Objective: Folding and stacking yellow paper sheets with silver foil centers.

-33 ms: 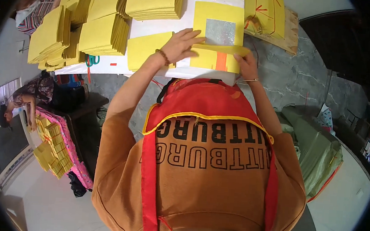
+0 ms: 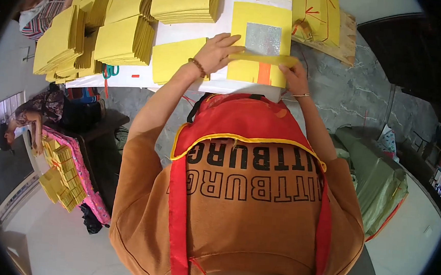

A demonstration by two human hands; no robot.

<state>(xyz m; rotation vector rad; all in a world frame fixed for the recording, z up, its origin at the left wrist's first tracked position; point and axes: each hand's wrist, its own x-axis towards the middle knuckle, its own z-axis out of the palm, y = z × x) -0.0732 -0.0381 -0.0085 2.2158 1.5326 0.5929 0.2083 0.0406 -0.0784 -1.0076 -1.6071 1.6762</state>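
Note:
A yellow paper sheet [image 2: 240,16] with a silver square [image 2: 263,36] lies at the table's near right edge. Its near part stands up in a raised fold [image 2: 259,58], below which an orange strip [image 2: 263,75] shows on yellow paper. At the fold's right end, my right hand [image 2: 297,79] pinches the paper between thumb and fingers. My left hand [image 2: 216,54] rests at the left end, fingers stretched out and thumb apart, fingertips touching the sheet beside the silver square. Under my left wrist lies another yellow stack [image 2: 177,58].
Several tall stacks of folded yellow paper [image 2: 122,41] fill the white table's [image 2: 187,31] left side. Teal-handled scissors [image 2: 111,71] lie at its near edge. Tied yellow bundles [image 2: 313,16] sit on a wooden board [image 2: 341,49]. Another person [image 2: 40,112] works at a pink-covered table [image 2: 78,161].

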